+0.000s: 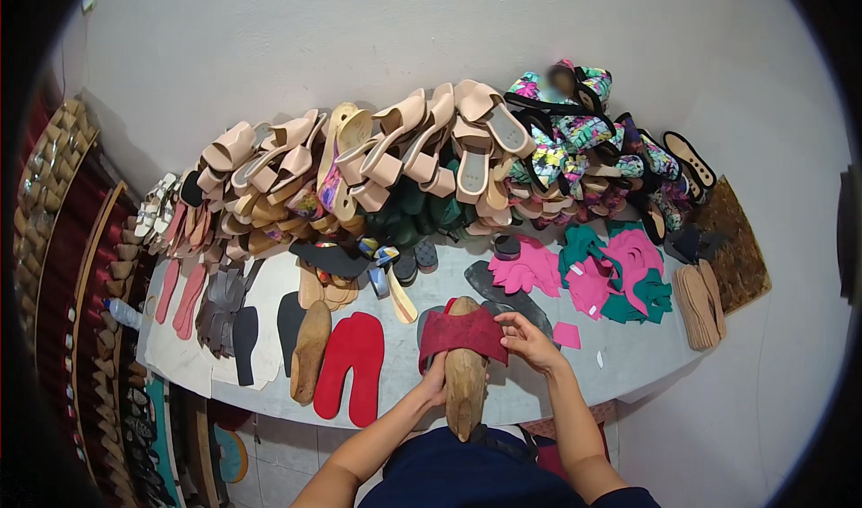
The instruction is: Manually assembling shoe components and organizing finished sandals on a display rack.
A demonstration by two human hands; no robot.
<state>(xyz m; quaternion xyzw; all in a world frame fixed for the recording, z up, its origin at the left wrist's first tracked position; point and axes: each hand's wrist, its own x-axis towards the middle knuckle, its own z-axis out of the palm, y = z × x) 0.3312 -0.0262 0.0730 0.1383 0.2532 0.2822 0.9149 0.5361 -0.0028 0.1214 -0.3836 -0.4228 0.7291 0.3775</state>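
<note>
My left hand (435, 382) is closed around the side of a worn wooden shoe last (463, 387), holding it above the near edge of the table. A dark red shoe upper (467, 336) lies as a wide band across the last. At the band's right end my right hand (532, 343) has its thumb and fingers closed on the edge. To the left lies a pair of bright red sole pieces (350, 364), and beside them another wooden last (311, 351). The underside of the held last is hidden.
Pale heeled sandals (404, 131) and patterned slippers (584, 131) are piled along the back wall. Pink and green cut pieces (620, 270) lie at right, near stacked tan soles (698, 306). Grey cut pieces (224, 306) lie at left. Racks of lasts (56, 158) stand far left.
</note>
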